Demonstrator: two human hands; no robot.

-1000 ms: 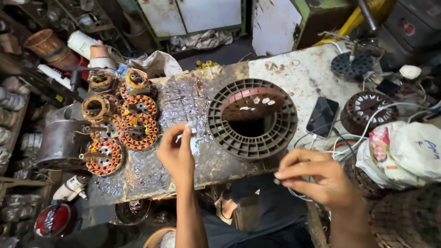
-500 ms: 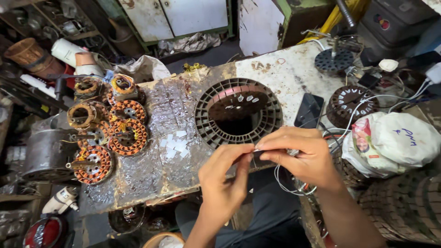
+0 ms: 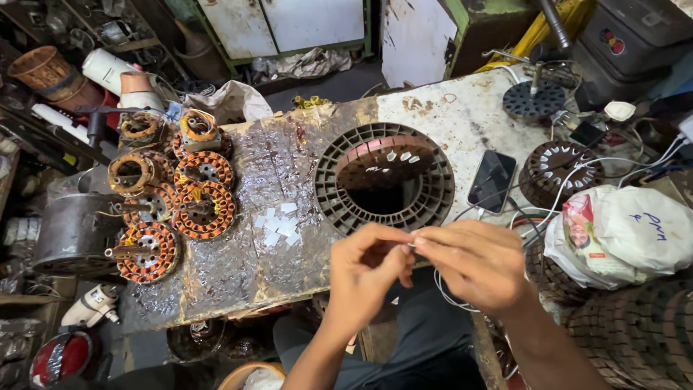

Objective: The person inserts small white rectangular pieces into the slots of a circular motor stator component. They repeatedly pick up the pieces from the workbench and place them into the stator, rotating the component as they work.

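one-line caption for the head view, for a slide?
Left hand and right hand pinch a thin wire together over the bench, near a round slotted core.

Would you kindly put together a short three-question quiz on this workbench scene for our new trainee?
1. True or false: the left hand and right hand meet fingertip to fingertip in front of the round slotted core.
2. What lies flat just right of that core? A) a dark phone B) a hammer C) a cup
3. Fill in: the copper-wound stators are piled on the ____ side of the bench, beside small white paper slips.

Key: 1 true; 2 A; 3 left. The hands pinch something thin, seemingly the white wire looping below the right hand.
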